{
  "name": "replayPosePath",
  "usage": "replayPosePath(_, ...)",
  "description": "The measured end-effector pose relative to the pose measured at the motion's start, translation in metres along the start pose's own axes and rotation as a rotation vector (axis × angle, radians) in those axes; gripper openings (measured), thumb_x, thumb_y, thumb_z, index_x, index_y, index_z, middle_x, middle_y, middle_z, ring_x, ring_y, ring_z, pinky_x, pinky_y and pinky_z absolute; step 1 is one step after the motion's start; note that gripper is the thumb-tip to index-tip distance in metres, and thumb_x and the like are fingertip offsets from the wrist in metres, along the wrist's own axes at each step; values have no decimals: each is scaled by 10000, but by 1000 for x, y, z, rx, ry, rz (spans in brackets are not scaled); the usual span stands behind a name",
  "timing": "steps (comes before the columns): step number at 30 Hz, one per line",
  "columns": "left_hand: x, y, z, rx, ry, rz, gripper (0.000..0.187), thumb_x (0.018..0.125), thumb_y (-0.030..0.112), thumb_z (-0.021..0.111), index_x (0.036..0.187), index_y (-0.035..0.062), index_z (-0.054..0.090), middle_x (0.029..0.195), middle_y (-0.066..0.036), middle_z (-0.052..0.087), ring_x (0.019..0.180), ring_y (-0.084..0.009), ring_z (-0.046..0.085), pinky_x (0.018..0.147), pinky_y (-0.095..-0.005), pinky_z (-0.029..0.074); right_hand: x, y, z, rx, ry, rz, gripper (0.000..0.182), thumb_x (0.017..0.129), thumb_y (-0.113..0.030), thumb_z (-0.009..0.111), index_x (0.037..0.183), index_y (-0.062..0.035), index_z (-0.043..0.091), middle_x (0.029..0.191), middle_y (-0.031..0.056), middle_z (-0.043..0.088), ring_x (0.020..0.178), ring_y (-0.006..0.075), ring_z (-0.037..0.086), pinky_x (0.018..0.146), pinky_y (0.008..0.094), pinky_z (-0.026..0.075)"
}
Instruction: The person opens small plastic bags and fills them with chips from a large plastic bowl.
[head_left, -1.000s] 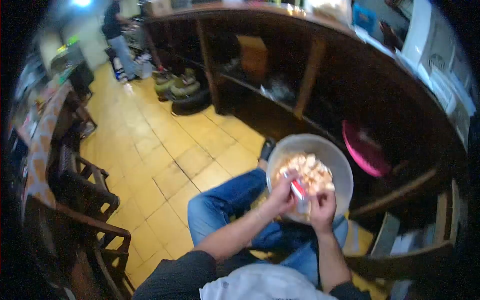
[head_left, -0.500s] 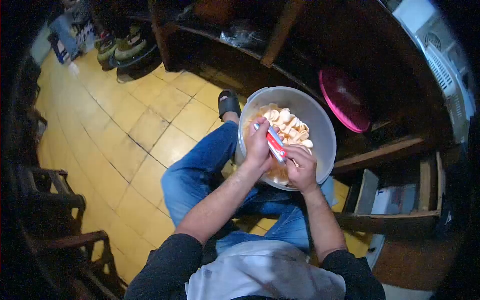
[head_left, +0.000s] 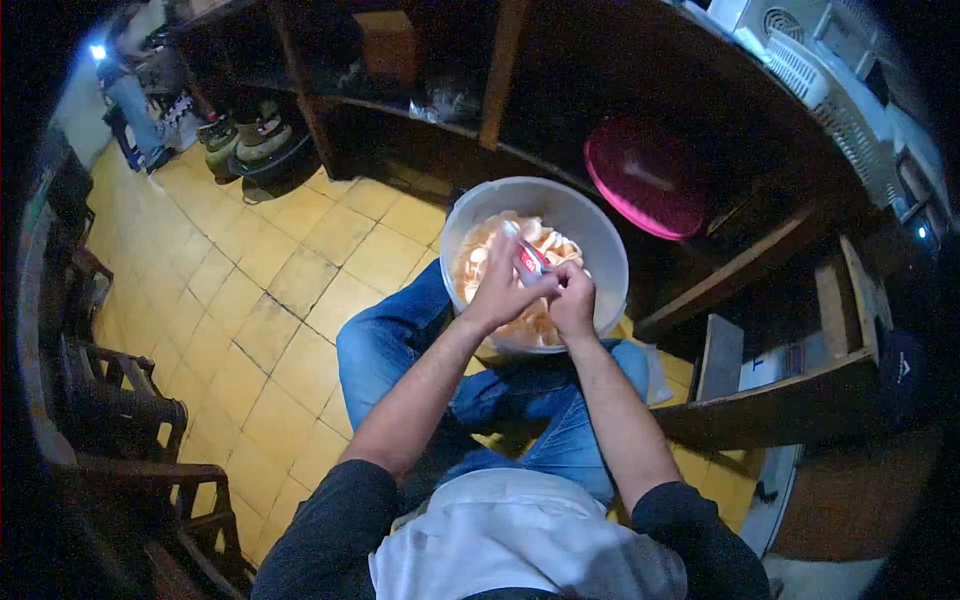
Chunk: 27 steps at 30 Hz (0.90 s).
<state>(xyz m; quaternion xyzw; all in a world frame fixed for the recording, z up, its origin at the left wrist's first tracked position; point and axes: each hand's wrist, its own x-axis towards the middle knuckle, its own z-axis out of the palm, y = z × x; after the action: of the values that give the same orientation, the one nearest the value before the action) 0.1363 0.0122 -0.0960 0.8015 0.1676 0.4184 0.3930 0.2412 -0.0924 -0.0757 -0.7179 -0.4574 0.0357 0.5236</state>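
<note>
A large whitish round tub stands between my legs, with pale, thin round crackers inside it. Above the crackers is a small red-and-white packet, tilted. My left hand has it between fingers and thumb. On the packet's near right end, the fingers of my right hand are pinched together. The two hands meet there, over the tub's near half, and cover part of the packet and some crackers.
A pink round basin leans under the dark wooden shelving beyond the tub. Right of me lies an open wooden compartment. Green gas cylinders stand at the back left, dark chairs on the left.
My view has shifted, so the tub appears further left. The left fingers have straightened along the packet, and the right hand has closed into a tighter pinch at its end.
</note>
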Motion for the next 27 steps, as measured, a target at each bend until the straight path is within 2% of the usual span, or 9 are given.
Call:
replayPosePath(2, -1, 31, -16, 87, -127, 153, 641, 850, 236, 722, 1379, 85, 393, 1280, -143, 474, 1217, -257, 475, 933, -363, 500, -3, 9, 1, 217, -51, 15, 103, 824, -73, 688, 791, -11, 613, 707, 53, 642, 677, 132, 605, 621, 320, 500)
replayPosePath(4, -10, 32, -11, -849, -341, -544, 511, 893, 166, 674, 1333, 78, 431, 1233, -122, 515, 1137, -239, 540, 914, -380, 521, -5, 27, 9, 296, -107, 89, 93, 840, -75, 676, 809, -12, 616, 721, 49, 647, 687, 126, 607, 629, 312, 502)
replayPosePath(7, -23, 37, -10, -790, -328, -621, 434, 923, 96, 622, 1317, 77, 441, 1204, -112, 538, 1097, -224, 570, 896, -388, 534, -24, 20, 2, 462, -197, 291, 75, 871, -73, 645, 846, -7, 621, 753, 50, 655, 700, 117, 613, 631, 296, 515)
replayPosePath(10, -37, 55, -12, -691, -302, -604, 452, 935, 109, 610, 1346, 63, 427, 1199, -94, 554, 1112, -197, 561, 938, -352, 504, -37, 12, -9, 544, -264, 288, 71, 885, -53, 624, 891, 17, 616, 790, 68, 654, 698, 118, 630, 592, 291, 547)
replayPosePath(12, -41, 62, -21, -278, -352, -385, 455, 941, 155, 614, 1345, 56, 431, 1216, -90, 547, 1132, -191, 551, 948, -340, 496, -41, -10, -23, 612, -319, 366, 65, 874, -41, 635, 891, 20, 621, 797, 73, 657, 698, 117, 639, 578, 283, 551)
replayPosePath(18, -44, 47, -29, -162, -400, -329, 442, 886, 215, 662, 1269, 31, 538, 1195, -182, 626, 1049, -276, 653, 871, -363, 531, -40, -2, -33, 449, -390, 220, 74, 854, -64, 669, 861, 9, 660, 763, 49, 672, 690, 97, 628, 622, 256, 521)
replayPosePath(21, -37, 46, -23, -79, -266, -231, 358, 849, 166, 661, 1172, 21, 601, 1038, -185, 678, 922, -300, 687, 804, -358, 549, -36, -6, -27, 376, -295, 253, 70, 862, -72, 664, 872, -2, 668, 760, 42, 669, 688, 86, 608, 629, 252, 508)
replayPosePath(24, -11, 64, -32, 74, -443, -301, 335, 877, 138, 662, 1178, 9, 590, 1138, -157, 636, 955, -218, 679, 802, -329, 562, -34, -1, -28, 370, -206, 233, 68, 870, -68, 654, 875, 0, 652, 762, 38, 661, 688, 86, 598, 631, 253, 507)
replayPosePath(27, -6, 51, -24, 11, -410, -273, 286, 821, 126, 701, 1067, 0, 626, 1033, -143, 660, 903, -212, 668, 731, -320, 557, -34, 2, -32, 500, -199, 334, 72, 883, -64, 643, 857, 0, 621, 767, 26, 628, 688, 81, 572, 633, 247, 497)
